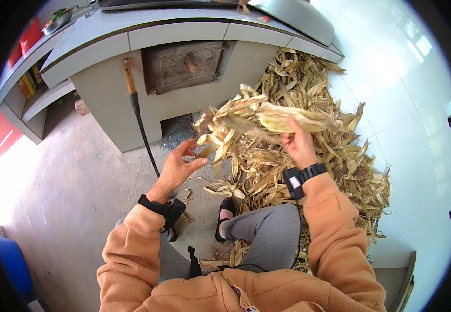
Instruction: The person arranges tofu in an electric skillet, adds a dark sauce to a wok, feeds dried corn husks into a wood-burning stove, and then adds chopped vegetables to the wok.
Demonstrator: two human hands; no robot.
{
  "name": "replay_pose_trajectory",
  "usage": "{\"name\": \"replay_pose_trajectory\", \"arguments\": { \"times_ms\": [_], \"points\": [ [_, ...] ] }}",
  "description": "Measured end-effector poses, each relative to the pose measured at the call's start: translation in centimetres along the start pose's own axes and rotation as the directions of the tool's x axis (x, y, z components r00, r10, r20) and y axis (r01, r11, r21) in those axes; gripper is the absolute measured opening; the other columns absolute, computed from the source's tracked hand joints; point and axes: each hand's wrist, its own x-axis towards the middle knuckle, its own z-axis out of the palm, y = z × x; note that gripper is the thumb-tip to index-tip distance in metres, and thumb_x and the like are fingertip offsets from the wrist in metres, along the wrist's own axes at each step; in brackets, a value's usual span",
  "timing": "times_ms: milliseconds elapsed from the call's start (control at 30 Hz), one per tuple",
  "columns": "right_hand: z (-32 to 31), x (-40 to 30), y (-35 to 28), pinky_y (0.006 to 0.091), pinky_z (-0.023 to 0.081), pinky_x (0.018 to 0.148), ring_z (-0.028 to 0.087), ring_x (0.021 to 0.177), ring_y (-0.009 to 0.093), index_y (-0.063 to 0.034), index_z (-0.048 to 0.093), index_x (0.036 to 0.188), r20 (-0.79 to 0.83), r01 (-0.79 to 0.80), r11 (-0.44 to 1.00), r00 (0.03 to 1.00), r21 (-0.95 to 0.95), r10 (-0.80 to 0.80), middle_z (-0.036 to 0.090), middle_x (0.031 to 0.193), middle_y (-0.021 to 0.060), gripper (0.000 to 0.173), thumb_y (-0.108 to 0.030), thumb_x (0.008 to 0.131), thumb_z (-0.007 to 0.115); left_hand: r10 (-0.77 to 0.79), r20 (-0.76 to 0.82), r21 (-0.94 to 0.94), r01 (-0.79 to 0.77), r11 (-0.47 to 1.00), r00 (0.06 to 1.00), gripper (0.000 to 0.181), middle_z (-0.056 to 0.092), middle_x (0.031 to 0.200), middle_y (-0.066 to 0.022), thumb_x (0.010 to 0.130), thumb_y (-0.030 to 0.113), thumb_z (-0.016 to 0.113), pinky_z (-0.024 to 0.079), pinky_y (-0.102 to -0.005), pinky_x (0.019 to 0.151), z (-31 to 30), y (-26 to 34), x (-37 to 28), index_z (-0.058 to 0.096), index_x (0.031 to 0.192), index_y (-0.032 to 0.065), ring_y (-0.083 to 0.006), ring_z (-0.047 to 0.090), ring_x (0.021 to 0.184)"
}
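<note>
My right hand [299, 145] is closed on a bunch of dry corn husks [241, 117], which it holds up in front of the stove. At the bunch's lower left, my left hand [182, 162] has its fingers apart; a husk end lies close to its fingertips, and whether they touch cannot be told. A large pile of dry corn husks [350, 171] spreads over the floor beneath and to the right. Behind the hands is the stove's metal door [182, 66], which looks closed. Below it, the ash opening [175, 126] holds grey ash.
A poker with a wooden handle [130, 78] leans against the stove, left of its door. The tiled counter edge [178, 33] runs above. A metal lid [295, 17] lies on top at the right. A blue container [13, 265] stands at the lower left.
</note>
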Motion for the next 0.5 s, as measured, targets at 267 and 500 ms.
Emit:
{"name": "replay_pose_trajectory", "arguments": {
  "times_ms": [267, 500],
  "points": [
    [1.3, -0.1, 6.3, 0.0221, 0.042, 0.045, 0.051, 0.057, 0.013, -0.0019, 0.053, 0.109, 0.039, -0.144, 0.989, 0.989, 0.043, 0.142, 0.053, 0.078, 0.0060, 0.036, -0.022, 0.084, 0.069, -0.139, 0.234, -0.410, 0.227, 0.883, 0.962, 0.069, 0.055, 0.120, -0.0143, 0.078, 0.022, 0.075, 0.047, -0.0299, 0.086, -1.0, 0.5, -0.3, 0.039, 0.131, -0.0034, -0.0193, 0.058, 0.100],
    [0.4, 0.6, 6.4, 0.0240, 0.044, 0.047, 0.052, 0.058, 0.016, -0.0025, 0.050, 0.102, -0.039, -0.064, 0.974, 0.996, 0.216, 0.074, 0.053, 0.076, 0.0071, 0.032, -0.023, 0.085, 0.067, -0.051, -0.313, 0.012, 0.058, 0.998, 0.948, 0.066, 0.054, 0.120, -0.0152, 0.072, 0.022, 0.077, 0.045, -0.0359, 0.089, -0.7, -1.6, 0.5, 0.045, 0.126, 0.0002, -0.0226, 0.052, 0.109]
  ]
}}
